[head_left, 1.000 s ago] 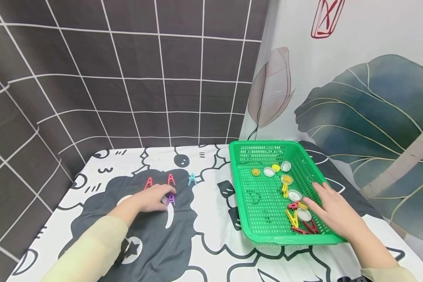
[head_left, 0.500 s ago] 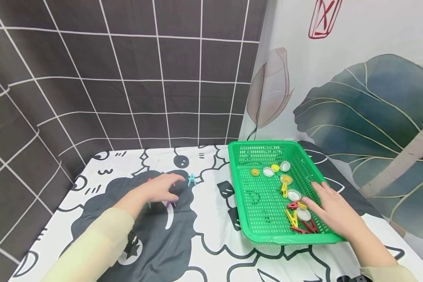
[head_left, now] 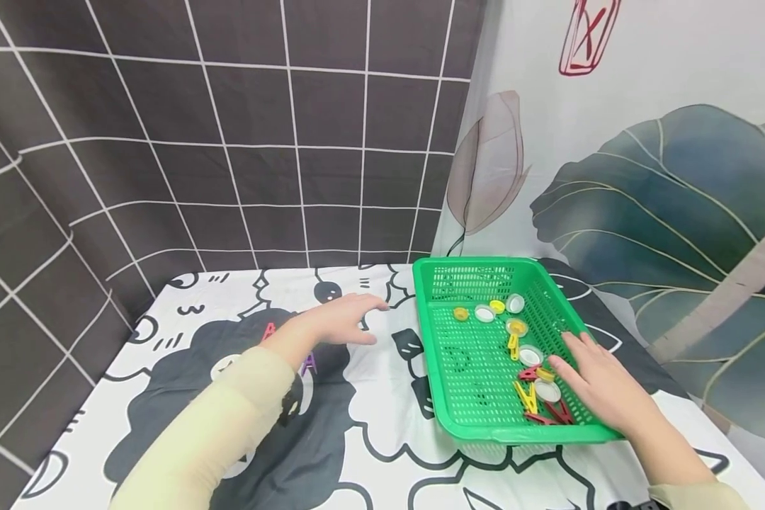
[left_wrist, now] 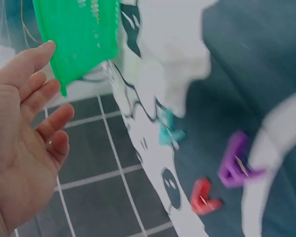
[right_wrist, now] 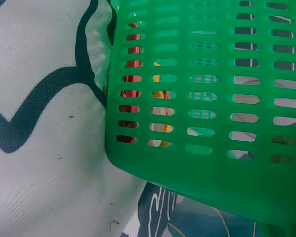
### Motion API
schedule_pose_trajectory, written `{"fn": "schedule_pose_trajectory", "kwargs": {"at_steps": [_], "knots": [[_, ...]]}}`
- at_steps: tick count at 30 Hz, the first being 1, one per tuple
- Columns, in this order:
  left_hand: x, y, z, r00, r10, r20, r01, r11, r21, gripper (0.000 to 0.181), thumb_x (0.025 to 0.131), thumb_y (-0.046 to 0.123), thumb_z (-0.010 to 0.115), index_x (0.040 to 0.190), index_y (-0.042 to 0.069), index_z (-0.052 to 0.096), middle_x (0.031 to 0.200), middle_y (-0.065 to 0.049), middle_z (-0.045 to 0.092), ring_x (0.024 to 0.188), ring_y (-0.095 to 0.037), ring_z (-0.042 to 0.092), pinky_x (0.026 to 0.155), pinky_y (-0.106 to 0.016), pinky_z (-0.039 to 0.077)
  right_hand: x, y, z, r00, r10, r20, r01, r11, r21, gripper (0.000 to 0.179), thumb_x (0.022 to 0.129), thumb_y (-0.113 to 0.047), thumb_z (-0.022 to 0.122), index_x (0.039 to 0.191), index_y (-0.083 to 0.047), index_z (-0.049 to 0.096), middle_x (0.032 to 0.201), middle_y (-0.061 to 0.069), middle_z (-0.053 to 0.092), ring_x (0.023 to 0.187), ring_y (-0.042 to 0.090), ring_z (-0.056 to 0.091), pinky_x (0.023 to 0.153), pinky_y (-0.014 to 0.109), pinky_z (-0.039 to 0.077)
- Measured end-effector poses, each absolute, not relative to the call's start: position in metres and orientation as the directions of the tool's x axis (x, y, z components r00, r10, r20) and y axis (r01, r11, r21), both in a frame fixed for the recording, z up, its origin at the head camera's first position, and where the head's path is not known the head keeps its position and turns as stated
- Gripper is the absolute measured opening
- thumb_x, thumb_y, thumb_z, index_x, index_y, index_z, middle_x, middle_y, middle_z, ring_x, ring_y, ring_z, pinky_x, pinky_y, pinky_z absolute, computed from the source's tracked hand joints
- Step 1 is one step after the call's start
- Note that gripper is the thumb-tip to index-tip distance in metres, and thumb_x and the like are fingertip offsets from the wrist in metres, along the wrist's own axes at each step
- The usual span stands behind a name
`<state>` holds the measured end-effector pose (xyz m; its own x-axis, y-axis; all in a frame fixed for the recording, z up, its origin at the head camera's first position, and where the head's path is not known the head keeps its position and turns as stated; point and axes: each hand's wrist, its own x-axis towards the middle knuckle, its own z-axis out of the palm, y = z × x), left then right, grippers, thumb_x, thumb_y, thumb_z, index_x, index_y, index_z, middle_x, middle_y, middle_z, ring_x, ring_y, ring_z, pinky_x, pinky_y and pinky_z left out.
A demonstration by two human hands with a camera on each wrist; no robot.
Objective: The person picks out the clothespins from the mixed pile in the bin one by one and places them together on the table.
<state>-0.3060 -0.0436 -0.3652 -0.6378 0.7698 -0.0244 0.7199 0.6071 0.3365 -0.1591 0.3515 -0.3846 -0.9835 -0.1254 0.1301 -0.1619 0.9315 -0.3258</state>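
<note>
My left hand hovers over the cloth left of the green basket, with its fingers spread and nothing in it. The left wrist view shows its empty palm. Beyond it lie a teal clothespin, a red clothespin and a purple clothespin. Another red clothespin peeks out behind the left forearm in the head view. My right hand rests over the basket's right rim, fingers extended inside, thumb close to a yellow bottle cap.
In the basket lie several white and yellow caps, a yellow clothespin and red clothespins. A printed cloth covers the table. A dark tiled-pattern backdrop rises behind it.
My left hand has left the clothespins, moving right and slightly up toward the basket with its fingers spreading. The right hand has stayed at the basket.
</note>
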Motion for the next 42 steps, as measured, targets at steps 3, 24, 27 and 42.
{"fn": "schedule_pose_trajectory", "kwargs": {"at_steps": [3, 24, 27, 42], "knots": [[-0.306, -0.02, -0.36, -0.604, 0.796, -0.017, 0.752, 0.578, 0.318, 0.058, 0.084, 0.025, 0.067, 0.135, 0.007, 0.047, 0.136, -0.004, 0.05, 0.128, -0.021, 0.041, 0.107, -0.033, 0.029, -0.158, 0.353, -0.385, -0.985, -0.119, 0.127, -0.154, 0.934, -0.324, 0.066, 0.1, -0.04, 0.038, 0.138, 0.014, 0.031, 0.138, 0.037, 0.031, 0.131, 0.053, 0.018, 0.101, 0.066, 0.016], [-0.29, 0.116, -0.346, -0.472, 0.863, -0.181, 0.834, 0.504, 0.224, 0.062, 0.087, 0.037, 0.066, 0.14, 0.017, 0.042, 0.141, 0.005, 0.042, 0.128, -0.012, 0.039, 0.106, -0.025, 0.028, -0.155, 0.358, -0.384, -0.985, -0.115, 0.13, -0.152, 0.936, -0.319, 0.068, 0.099, -0.04, 0.041, 0.138, 0.015, 0.03, 0.138, 0.037, 0.031, 0.131, 0.053, 0.018, 0.101, 0.065, 0.016], [-0.285, 0.132, -0.349, -0.445, 0.867, -0.225, 0.848, 0.489, 0.207, 0.063, 0.086, 0.037, 0.067, 0.14, 0.016, 0.041, 0.141, 0.005, 0.042, 0.128, -0.011, 0.04, 0.105, -0.023, 0.03, -0.156, 0.356, -0.384, -0.985, -0.114, 0.129, -0.149, 0.937, -0.315, 0.069, 0.099, -0.041, 0.041, 0.137, 0.015, 0.031, 0.138, 0.037, 0.032, 0.131, 0.053, 0.019, 0.101, 0.065, 0.017], [-0.261, 0.174, -0.37, -0.423, 0.825, -0.376, 0.847, 0.507, 0.16, 0.067, 0.081, 0.038, 0.072, 0.14, 0.026, 0.041, 0.14, 0.015, 0.041, 0.127, -0.003, 0.037, 0.103, -0.018, 0.028, -0.158, 0.353, -0.384, -0.983, -0.116, 0.142, -0.155, 0.939, -0.308, 0.069, 0.098, -0.043, 0.041, 0.138, 0.014, 0.032, 0.138, 0.036, 0.033, 0.131, 0.052, 0.02, 0.1, 0.066, 0.019]]}}
